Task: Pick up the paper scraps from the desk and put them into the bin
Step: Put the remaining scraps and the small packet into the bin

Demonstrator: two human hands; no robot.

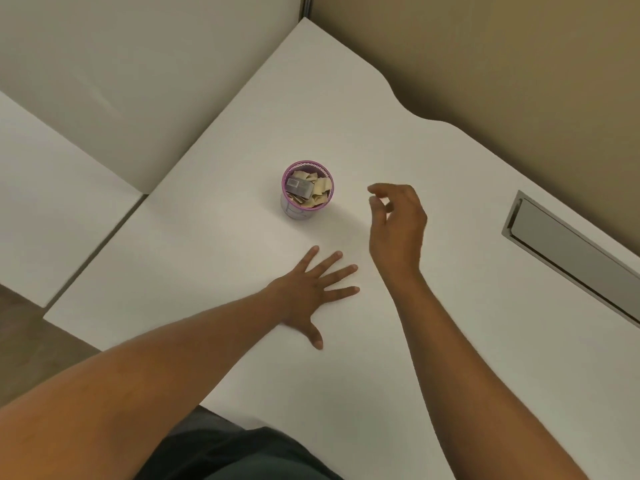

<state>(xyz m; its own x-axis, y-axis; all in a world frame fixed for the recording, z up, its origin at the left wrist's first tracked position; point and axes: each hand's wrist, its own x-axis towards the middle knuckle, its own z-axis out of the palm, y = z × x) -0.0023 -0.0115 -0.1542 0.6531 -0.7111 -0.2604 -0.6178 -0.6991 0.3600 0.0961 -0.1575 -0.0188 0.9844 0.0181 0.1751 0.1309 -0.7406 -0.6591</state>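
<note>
A small purple mesh bin [290,209] stands upright near the middle of the white desk [346,116]. Inside it lie several cream paper scraps [320,189] and a grey piece [299,187]. My right hand [398,223] hovers just right of the bin, fingers loosely curled and apart, with nothing in it. Flat on the desk in front of the bin lies my left hand [313,289], palm down, fingers spread, empty. I see no loose scraps on the desk surface.
A metal cable flap [568,254] is set into the desk at the right. White partition panels [104,64] rise behind and to the left, and a tan wall [519,64] stands on the right. The desk's front edge runs over my dark-clothed lap [235,452].
</note>
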